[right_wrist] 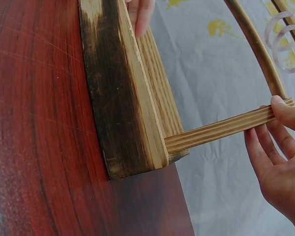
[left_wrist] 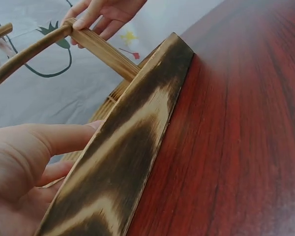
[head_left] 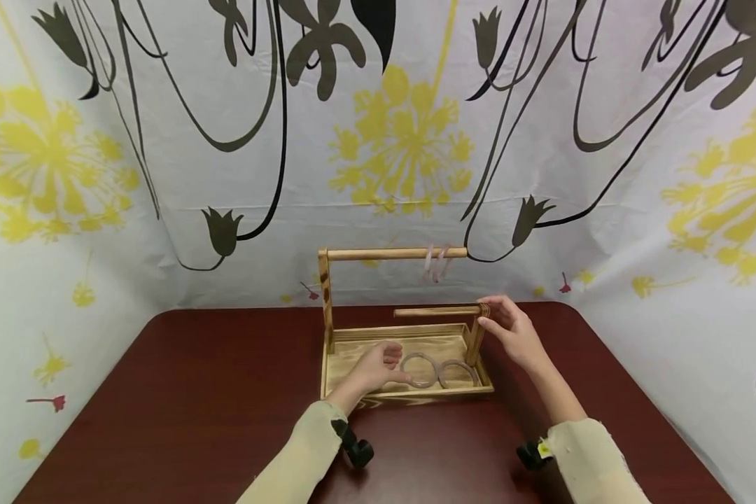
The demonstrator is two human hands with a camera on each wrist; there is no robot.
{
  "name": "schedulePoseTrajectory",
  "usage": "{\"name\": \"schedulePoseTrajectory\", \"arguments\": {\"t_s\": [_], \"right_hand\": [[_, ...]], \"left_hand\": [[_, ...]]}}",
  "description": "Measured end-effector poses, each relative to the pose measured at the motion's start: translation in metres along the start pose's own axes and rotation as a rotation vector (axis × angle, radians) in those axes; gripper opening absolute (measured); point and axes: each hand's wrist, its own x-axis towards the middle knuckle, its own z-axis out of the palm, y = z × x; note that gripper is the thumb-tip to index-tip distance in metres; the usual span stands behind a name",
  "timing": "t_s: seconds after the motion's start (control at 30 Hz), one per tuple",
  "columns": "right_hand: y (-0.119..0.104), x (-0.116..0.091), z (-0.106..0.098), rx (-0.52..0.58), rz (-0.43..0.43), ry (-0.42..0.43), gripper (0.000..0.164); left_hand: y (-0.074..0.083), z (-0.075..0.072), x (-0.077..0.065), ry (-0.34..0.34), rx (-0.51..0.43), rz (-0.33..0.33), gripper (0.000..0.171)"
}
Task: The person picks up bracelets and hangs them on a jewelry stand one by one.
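Right hand (head_left: pixel 508 330): pinches a striped brown wooden post (right_wrist: pixel 219 129).
Left hand (head_left: pixel 374 367): looks loose from here, near two pale grey round rings (head_left: pixel 439 372).

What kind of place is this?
Maybe a little tabletop filming corner: flower-patterned cloth rises behind and beside a dark red table, and a wooden rack stands on it.

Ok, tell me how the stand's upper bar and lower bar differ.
The upper bar is longer; the lower bar is shorter. The upper bar runs rightward from the tall left post; the lower bar runs leftward from the short right post. Pale rings hang on the upper bar; the lower bar shows none. Both are slim, light-brown wood and roughly level.
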Motion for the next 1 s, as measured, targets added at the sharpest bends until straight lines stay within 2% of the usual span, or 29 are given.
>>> {"name": "schedulePoseTrajectory", "arguments": {"t_s": [0.23,0.47,0.57,0.67,0.8,0.9,1.0], "right_hand": [[-0.005,0.005,-0.003,-0.014,0.002,-0.006,0.031],[-0.004,0.001,-0.003,-0.016,0.015,-0.012,0.03],[-0.003,0.0,-0.004,-0.027,0.018,-0.008,0.03],[-0.004,0.001,-0.004,-0.022,0.007,0.016,0.029],[-0.002,-0.005,0.0,-0.034,0.01,-0.001,0.029],[0.001,-0.01,0.002,-0.048,0.025,-0.011,0.029],[0.001,-0.006,0.001,-0.04,0.025,0.001,0.029]], "left_hand": [[0.005,0.003,0.009,0.023,0.092,0.065,0.073],[0.007,0.01,0.006,0.003,0.175,0.087,0.076],[0.01,0.013,0.007,-0.005,0.24,0.096,0.076],[0.011,0.014,0.01,0.014,0.331,0.135,0.071],[0.007,0.016,0.007,0.009,0.417,0.135,0.066],[0.002,0.015,0.003,0.005,0.397,0.121,0.065],[0.001,0.009,0.004,0.042,0.355,0.132,0.064]]}}
